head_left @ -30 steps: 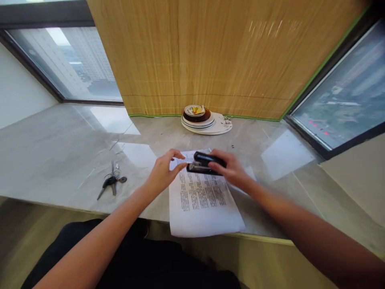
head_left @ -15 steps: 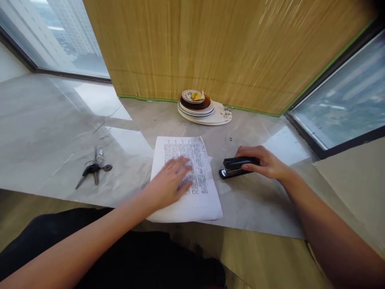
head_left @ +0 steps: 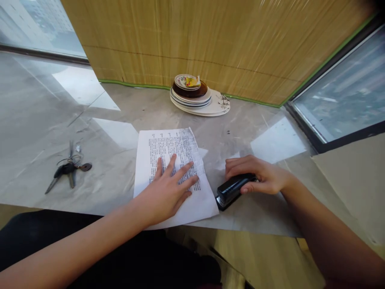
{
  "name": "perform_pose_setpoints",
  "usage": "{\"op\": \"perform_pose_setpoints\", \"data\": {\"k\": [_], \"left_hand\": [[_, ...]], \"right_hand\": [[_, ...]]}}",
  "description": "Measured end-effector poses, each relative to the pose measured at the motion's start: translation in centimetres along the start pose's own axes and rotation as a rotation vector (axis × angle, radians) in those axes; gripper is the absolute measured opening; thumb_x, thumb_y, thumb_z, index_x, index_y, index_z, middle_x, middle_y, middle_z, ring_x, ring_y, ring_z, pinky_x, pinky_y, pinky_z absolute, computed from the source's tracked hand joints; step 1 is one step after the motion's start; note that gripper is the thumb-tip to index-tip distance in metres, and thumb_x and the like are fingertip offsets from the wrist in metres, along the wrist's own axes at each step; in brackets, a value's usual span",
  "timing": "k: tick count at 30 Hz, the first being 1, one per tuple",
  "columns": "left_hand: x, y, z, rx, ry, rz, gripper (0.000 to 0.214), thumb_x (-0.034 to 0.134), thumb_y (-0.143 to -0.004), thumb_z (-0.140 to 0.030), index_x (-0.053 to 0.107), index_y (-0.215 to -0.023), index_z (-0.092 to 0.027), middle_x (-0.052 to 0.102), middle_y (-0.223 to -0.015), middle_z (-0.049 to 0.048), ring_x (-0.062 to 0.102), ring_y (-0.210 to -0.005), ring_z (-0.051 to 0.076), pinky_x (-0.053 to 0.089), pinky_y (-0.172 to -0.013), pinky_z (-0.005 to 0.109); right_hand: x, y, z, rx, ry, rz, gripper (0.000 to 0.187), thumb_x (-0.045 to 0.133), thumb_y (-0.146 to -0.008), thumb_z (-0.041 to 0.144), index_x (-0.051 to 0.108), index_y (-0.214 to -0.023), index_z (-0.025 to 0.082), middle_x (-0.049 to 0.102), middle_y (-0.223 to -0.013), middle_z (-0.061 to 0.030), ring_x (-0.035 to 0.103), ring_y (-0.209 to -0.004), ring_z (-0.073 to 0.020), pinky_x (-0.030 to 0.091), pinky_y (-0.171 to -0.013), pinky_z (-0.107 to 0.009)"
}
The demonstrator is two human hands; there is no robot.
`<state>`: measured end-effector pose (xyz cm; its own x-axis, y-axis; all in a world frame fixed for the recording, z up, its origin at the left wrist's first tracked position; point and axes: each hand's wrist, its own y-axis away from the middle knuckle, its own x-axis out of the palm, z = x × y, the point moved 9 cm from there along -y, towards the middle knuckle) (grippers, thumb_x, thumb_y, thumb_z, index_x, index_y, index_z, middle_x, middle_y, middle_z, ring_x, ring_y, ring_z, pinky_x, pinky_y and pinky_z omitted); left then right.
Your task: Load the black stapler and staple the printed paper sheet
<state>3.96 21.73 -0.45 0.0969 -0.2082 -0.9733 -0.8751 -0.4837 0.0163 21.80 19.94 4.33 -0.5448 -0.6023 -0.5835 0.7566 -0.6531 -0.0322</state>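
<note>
Printed paper sheets lie near the front edge of the grey marble-look ledge, their lower edge reaching past it. My left hand rests flat on the sheets with its fingers spread. To their right, my right hand is wrapped round a black stapler, thumb on the near side and fingers on the far side. The stapler's front end is right beside the lower right corner of the paper. Whether that corner sits between its jaws I cannot tell.
A bunch of keys lies to the left on the ledge. At the back stand stacked plates with a small yellow packet on top. Behind them hangs a bamboo blind, with windows at both sides.
My right hand has brought the stapler nearer and angled it toward the paper's lower right corner. My left hand's fingers have spread wider on the sheets. The view has shifted slightly.
</note>
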Motion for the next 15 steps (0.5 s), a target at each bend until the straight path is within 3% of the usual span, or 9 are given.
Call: {"op": "perform_pose_setpoints", "data": {"k": [3,6,11,15], "left_hand": [[-0.4,-0.2,-0.3,0.014,0.018,-0.029,0.042,0.049,-0.106,-0.031,0.056,-0.147,-0.024,0.038,-0.169,0.0109,0.018,-0.158,0.053,0.017,-0.116,0.089],[-0.5,-0.2,-1.6,0.126,0.087,-0.022,0.038,0.047,-0.107,-0.031,0.057,-0.143,-0.024,0.043,-0.167,0.0103,0.022,-0.16,0.043,0.017,-0.122,0.082],[-0.6,0.3,-2.5,0.239,0.181,0.01,0.051,0.058,-0.104,-0.032,0.05,-0.154,-0.033,0.026,-0.174,0.0147,0.023,-0.161,0.038,0.021,-0.126,0.072],[-0.5,0.7,-2.5,0.22,0.159,0.006,0.06,0.062,-0.102,-0.036,0.044,-0.159,-0.04,0.013,-0.177,0.0144,0.014,-0.161,0.045,0.017,-0.124,0.076]], "right_hand": [[0.3,-0.1,0.3,-0.017,0.008,-0.002,0.037,0.057,-0.104,0.051,0.069,-0.107,0.016,0.068,-0.094,-0.0095,0.059,-0.088,-0.0204,0.046,-0.08,-0.033],[0.1,-0.2,0.3,-0.025,0.075,-0.084,0.036,0.058,-0.103,0.051,0.067,-0.105,0.017,0.065,-0.092,-0.0083,0.058,-0.087,-0.0202,0.046,-0.082,-0.035],[-0.2,-0.3,-0.1,-0.003,0.148,-0.188,0.034,0.061,-0.102,0.05,0.068,-0.107,0.017,0.064,-0.093,-0.0075,0.058,-0.087,-0.0205,0.045,-0.08,-0.035],[-0.1,-0.6,-0.4,0.026,0.169,-0.246,0.031,0.063,-0.101,0.043,0.07,-0.118,0.018,0.065,-0.098,-0.0082,0.059,-0.091,-0.0217,0.046,-0.08,-0.035]]}}
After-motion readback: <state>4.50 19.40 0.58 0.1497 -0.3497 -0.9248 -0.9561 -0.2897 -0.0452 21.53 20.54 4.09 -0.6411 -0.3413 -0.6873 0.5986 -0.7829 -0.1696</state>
